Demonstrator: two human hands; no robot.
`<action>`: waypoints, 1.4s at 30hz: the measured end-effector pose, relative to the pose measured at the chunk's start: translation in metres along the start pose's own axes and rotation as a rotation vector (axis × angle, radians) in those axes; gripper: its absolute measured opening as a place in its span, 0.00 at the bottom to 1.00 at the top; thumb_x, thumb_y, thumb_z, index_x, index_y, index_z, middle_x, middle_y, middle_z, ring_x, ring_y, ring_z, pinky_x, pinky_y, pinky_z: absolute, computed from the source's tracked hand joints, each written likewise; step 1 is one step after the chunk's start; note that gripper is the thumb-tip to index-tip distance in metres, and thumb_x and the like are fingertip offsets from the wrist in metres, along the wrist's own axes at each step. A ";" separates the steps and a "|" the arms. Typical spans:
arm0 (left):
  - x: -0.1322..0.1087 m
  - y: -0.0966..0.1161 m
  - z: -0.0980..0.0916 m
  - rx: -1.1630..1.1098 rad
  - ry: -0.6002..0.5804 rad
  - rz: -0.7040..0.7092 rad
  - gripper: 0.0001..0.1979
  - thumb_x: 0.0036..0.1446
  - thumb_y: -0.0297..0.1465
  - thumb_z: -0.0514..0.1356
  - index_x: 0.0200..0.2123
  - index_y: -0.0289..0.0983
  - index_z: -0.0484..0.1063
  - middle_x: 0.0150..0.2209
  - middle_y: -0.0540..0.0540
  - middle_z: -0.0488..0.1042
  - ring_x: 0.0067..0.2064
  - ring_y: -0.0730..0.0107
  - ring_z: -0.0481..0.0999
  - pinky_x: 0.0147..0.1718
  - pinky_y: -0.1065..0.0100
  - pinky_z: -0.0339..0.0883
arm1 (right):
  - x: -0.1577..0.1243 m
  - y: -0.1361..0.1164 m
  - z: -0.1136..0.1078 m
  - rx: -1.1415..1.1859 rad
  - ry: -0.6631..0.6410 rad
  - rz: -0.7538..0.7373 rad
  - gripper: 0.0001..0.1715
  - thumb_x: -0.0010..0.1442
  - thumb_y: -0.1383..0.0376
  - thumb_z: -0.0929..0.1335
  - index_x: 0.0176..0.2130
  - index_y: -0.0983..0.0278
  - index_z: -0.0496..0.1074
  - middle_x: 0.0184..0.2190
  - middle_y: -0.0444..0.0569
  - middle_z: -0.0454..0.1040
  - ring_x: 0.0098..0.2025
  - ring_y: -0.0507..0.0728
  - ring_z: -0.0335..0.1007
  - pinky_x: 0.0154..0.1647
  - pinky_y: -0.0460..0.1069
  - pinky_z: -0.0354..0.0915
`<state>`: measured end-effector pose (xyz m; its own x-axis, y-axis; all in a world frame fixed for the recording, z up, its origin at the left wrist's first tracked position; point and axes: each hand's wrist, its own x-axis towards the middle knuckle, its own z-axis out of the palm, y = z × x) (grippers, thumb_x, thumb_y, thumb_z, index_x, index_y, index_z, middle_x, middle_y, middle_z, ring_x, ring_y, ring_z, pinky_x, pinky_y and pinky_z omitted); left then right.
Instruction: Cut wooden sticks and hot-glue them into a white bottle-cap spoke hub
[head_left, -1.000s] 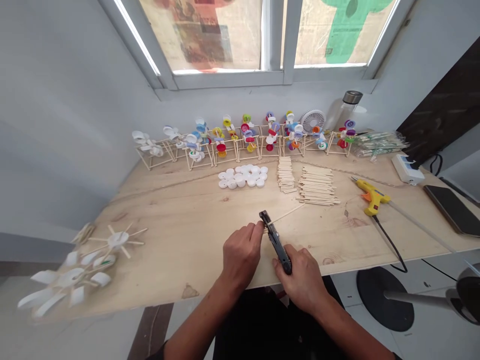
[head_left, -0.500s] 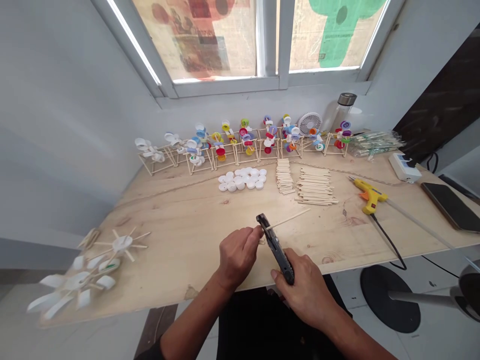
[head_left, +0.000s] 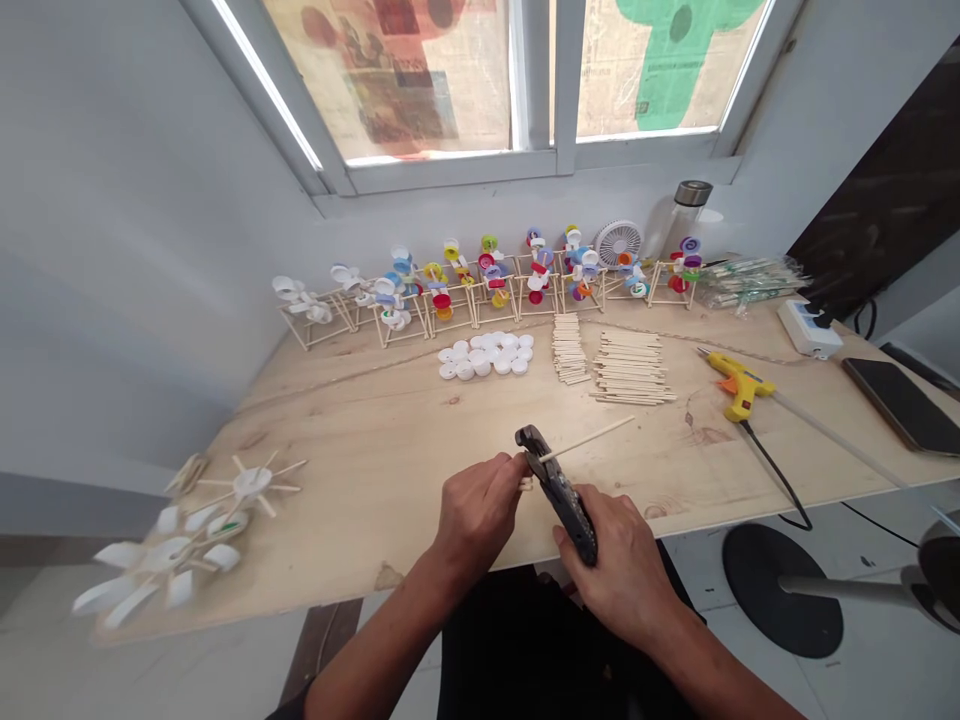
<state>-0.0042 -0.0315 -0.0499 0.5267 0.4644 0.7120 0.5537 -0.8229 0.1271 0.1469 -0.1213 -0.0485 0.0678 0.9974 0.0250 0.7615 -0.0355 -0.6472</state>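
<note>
My left hand [head_left: 480, 505] is closed, its thumb and fingers pinching a thin wooden stick [head_left: 589, 438]. The stick runs between the jaws of a black hand cutter [head_left: 559, 490] and sticks out to the right. Fingers of my right hand [head_left: 619, 560] are wrapped round the cutter's handles, low over the table's front edge. Just under my left fingertips, short stick ends [head_left: 526, 484] show in part. Beyond my hands lie a group of white bottle caps [head_left: 486, 356], a pile of short sticks [head_left: 570, 350] and a pile of longer sticks [head_left: 632, 370].
Stick frames with coloured caps [head_left: 495, 290] line the back of the wooden table [head_left: 360, 430]. On the right are a yellow glue gun [head_left: 741, 385], a phone [head_left: 904, 405] and a white power socket [head_left: 810, 330]. White-paddled wheels [head_left: 171, 550] lie at the left edge.
The cutter and my right hand have shifted slightly right and its far stick end lies a little further right. My left hand has hardly moved; the whole view has shifted slightly.
</note>
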 end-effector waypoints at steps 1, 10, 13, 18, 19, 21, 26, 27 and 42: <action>0.000 0.000 -0.001 -0.004 -0.006 -0.005 0.08 0.59 0.21 0.49 0.36 0.35 0.65 0.19 0.54 0.61 0.20 0.76 0.61 0.20 0.74 0.53 | 0.000 0.000 0.000 0.000 0.004 -0.011 0.04 0.56 0.68 0.62 0.35 0.61 0.65 0.29 0.44 0.73 0.31 0.57 0.64 0.35 0.49 0.50; 0.003 0.001 -0.003 -0.054 -0.027 -0.016 0.07 0.61 0.24 0.48 0.34 0.36 0.65 0.19 0.54 0.63 0.20 0.77 0.63 0.20 0.75 0.55 | 0.002 0.006 0.003 -0.048 0.052 -0.059 0.03 0.56 0.67 0.62 0.34 0.62 0.64 0.28 0.45 0.73 0.30 0.56 0.65 0.34 0.49 0.50; 0.003 -0.001 -0.002 -0.067 -0.061 -0.042 0.08 0.62 0.24 0.48 0.35 0.36 0.65 0.20 0.53 0.66 0.21 0.76 0.66 0.20 0.74 0.55 | 0.003 0.009 0.006 -0.092 0.056 -0.059 0.01 0.56 0.67 0.62 0.31 0.62 0.63 0.25 0.44 0.71 0.27 0.55 0.63 0.34 0.49 0.50; 0.000 -0.006 0.001 -0.047 -0.114 -0.080 0.08 0.61 0.23 0.48 0.38 0.36 0.66 0.23 0.51 0.71 0.22 0.75 0.70 0.20 0.74 0.57 | 0.006 0.011 0.011 -0.181 0.034 -0.017 0.04 0.56 0.66 0.62 0.29 0.62 0.61 0.22 0.43 0.70 0.26 0.55 0.60 0.33 0.48 0.50; -0.001 -0.007 0.002 -0.041 -0.123 -0.090 0.08 0.60 0.23 0.48 0.38 0.36 0.66 0.23 0.51 0.72 0.23 0.75 0.70 0.21 0.74 0.58 | 0.008 0.011 0.011 -0.196 0.026 -0.009 0.04 0.56 0.66 0.62 0.29 0.61 0.61 0.22 0.43 0.69 0.26 0.55 0.59 0.33 0.48 0.49; -0.003 -0.009 0.004 -0.028 -0.136 -0.103 0.08 0.61 0.24 0.48 0.37 0.36 0.66 0.23 0.51 0.72 0.23 0.75 0.71 0.22 0.74 0.59 | 0.010 0.011 0.013 -0.222 0.009 0.007 0.05 0.57 0.65 0.62 0.29 0.61 0.62 0.22 0.44 0.69 0.27 0.56 0.59 0.31 0.48 0.48; -0.007 -0.015 0.011 0.014 -0.147 -0.090 0.08 0.60 0.24 0.48 0.37 0.36 0.66 0.25 0.51 0.74 0.24 0.75 0.72 0.23 0.74 0.61 | 0.016 0.010 0.015 -0.258 -0.033 0.044 0.07 0.57 0.62 0.62 0.28 0.61 0.62 0.21 0.45 0.69 0.27 0.56 0.60 0.30 0.48 0.46; -0.008 -0.016 0.012 0.022 -0.152 -0.091 0.08 0.60 0.24 0.48 0.37 0.36 0.66 0.25 0.51 0.74 0.24 0.75 0.72 0.23 0.74 0.61 | 0.016 0.010 0.015 -0.261 -0.038 0.050 0.08 0.57 0.62 0.62 0.28 0.61 0.62 0.21 0.45 0.69 0.28 0.56 0.60 0.29 0.48 0.46; -0.009 -0.028 0.034 0.098 -0.117 -0.042 0.09 0.58 0.21 0.49 0.38 0.34 0.67 0.22 0.52 0.70 0.23 0.76 0.70 0.23 0.75 0.58 | 0.024 0.018 0.030 -0.264 0.004 0.082 0.05 0.55 0.65 0.64 0.28 0.62 0.65 0.21 0.45 0.69 0.27 0.55 0.62 0.29 0.48 0.48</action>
<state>-0.0027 -0.0015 -0.0830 0.5703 0.5370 0.6216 0.6338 -0.7690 0.0828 0.1433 -0.0964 -0.0822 0.1381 0.9903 -0.0164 0.8949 -0.1319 -0.4264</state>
